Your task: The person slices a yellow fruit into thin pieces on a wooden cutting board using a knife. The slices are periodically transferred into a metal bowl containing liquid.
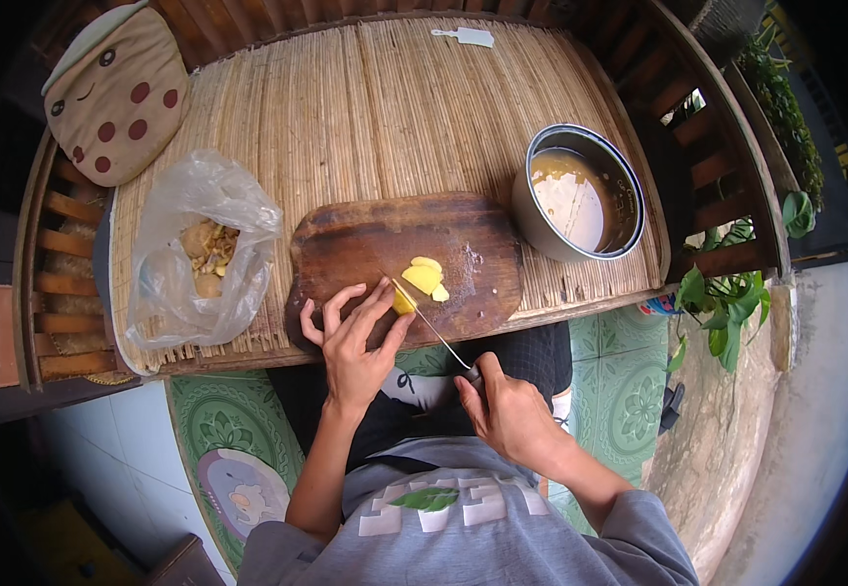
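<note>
On a dark wooden cutting board [350, 234], my left hand [358, 340] pins a yellow piece of peeled potato [402, 300] with its fingertips. My right hand [515, 410] grips the handle of a knife [435, 333]. The thin blade reaches up and left to the potato piece, right beside my left fingers. Several yellow potato slices [424, 277] lie just right of the blade, partly overlapping. Whitish wet residue marks the board near them.
A clear plastic bag [167, 293] holding peelings [211, 253] sits left of the board. To the right stands a metal pot [522, 212] with cloudy liquid [570, 198]. A woven mat [394, 110] bears a small white board-shaped item [465, 36]; a cushion [116, 95] leans at the far left.
</note>
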The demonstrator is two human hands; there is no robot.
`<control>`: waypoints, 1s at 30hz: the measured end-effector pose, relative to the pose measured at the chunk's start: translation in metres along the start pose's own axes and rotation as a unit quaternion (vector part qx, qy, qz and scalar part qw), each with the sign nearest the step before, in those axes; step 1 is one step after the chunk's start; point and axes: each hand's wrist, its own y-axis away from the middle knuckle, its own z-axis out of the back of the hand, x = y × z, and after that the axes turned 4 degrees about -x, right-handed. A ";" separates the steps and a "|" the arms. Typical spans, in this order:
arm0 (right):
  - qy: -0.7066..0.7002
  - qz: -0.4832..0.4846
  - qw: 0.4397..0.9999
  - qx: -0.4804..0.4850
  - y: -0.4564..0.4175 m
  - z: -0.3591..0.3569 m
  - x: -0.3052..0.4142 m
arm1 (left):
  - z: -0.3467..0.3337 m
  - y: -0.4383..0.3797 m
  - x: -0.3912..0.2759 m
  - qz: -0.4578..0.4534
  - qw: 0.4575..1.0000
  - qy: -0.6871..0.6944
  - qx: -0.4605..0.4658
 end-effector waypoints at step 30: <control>0.117 -0.016 0.992 0.039 -0.013 -0.004 0.009 | -0.003 0.005 0.001 0.005 1.000 -0.004 -0.014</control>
